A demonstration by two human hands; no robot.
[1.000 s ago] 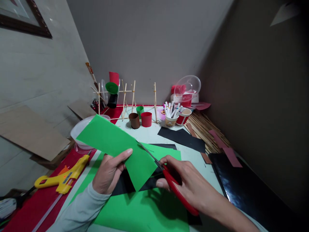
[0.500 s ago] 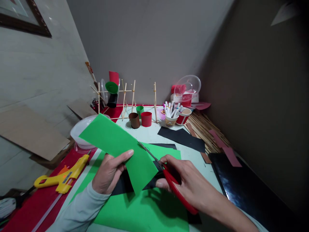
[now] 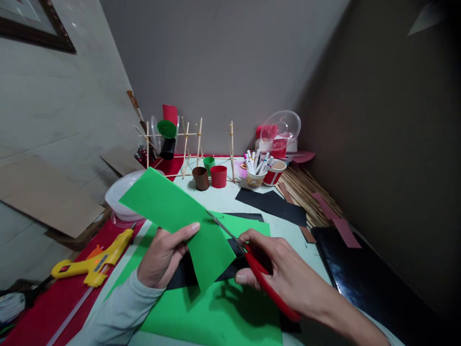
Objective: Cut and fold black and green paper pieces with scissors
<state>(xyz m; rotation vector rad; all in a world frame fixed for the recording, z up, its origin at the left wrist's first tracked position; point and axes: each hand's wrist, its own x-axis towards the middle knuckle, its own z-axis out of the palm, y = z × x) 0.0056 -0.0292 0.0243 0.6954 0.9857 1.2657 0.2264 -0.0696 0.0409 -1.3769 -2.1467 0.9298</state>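
Note:
A piece of bright green craft foam or card (image 3: pixel 169 202) is pinched in my left hand (image 3: pixel 169 254), thumb on its upper face and fingers beneath. My right hand (image 3: pixel 277 269) grips red-handled scissors (image 3: pixel 268 290). Their metal blades lie along the green piece's right edge, with the tip near its middle. Whether the blades are fully closed I cannot tell. Under both hands lies a larger green sheet (image 3: pixel 216 317), and a black piece (image 3: pixel 183 274) rests on it, partly hidden.
To the left lies a yellow glue gun (image 3: pixel 104 262). Brown (image 3: pixel 200 179) and red cups (image 3: pixel 218 177) stand behind, near a wooden stick frame (image 3: pixel 199 137). Markers (image 3: pixel 257 162) fill a paper cup. Bundled sticks (image 3: pixel 309 192) and a shiny black object (image 3: pixel 363 274) lie at right.
My right hand and the scissors have shifted very slightly to the right. My left hand and the green piece stay almost still.

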